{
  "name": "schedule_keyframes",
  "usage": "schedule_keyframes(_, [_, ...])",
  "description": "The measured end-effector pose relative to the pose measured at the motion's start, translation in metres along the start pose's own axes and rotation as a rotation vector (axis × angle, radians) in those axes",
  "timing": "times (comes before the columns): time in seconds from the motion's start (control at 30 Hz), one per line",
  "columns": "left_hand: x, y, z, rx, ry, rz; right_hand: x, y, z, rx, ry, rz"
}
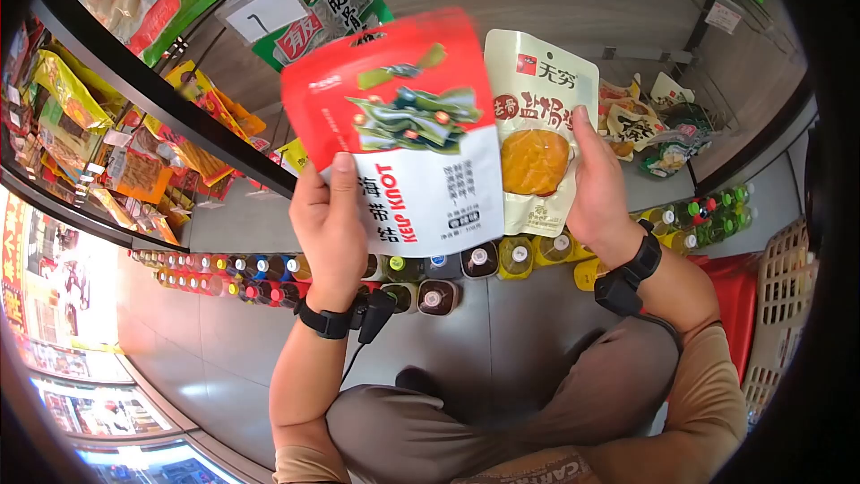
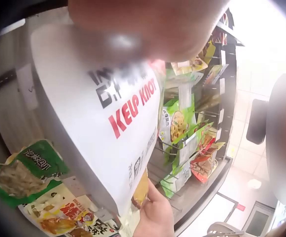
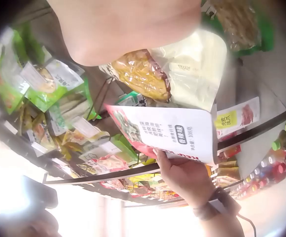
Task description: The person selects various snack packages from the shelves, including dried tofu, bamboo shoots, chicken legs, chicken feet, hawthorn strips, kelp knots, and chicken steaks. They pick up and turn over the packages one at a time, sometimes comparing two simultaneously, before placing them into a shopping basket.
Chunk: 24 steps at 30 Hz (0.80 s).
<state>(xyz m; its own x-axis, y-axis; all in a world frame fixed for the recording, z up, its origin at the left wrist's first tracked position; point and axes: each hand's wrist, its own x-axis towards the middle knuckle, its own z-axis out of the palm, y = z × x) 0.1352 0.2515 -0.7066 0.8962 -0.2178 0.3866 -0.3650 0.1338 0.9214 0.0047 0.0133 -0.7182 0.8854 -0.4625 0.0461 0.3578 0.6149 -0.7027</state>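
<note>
A black strap (image 1: 324, 321) circled the wrist under the left hand (image 1: 330, 224) and carried a small black camera block (image 1: 376, 312) on its inner side. A thin black cable (image 1: 352, 360) hung from that block beside the forearm. The wrist of the right hand (image 1: 598, 193) wore a matching black band (image 1: 647, 255) with a chunkier black unit (image 1: 618, 291), whose own dark lead (image 1: 665, 327) ran towards the sleeve (image 1: 708, 394). The sleeves were short and tan. The trousers (image 1: 502, 412) were plain greyish brown. At the bottom edge the shirt front bore capital lettering (image 1: 537, 468), only partly readable
</note>
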Motion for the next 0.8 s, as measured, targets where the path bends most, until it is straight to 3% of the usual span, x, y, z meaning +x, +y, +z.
schedule_keyframes(0.6, [0.009, 0.014, 0.01, -0.123, 0.101, 0.197, -0.008, -0.005, -0.007, -0.068, -0.008, 0.035])
schedule_keyframes(0.8, [0.01, 0.013, 0.007, -0.156, 0.125, 0.139, -0.007, -0.007, -0.007, -0.042, -0.019, 0.058])
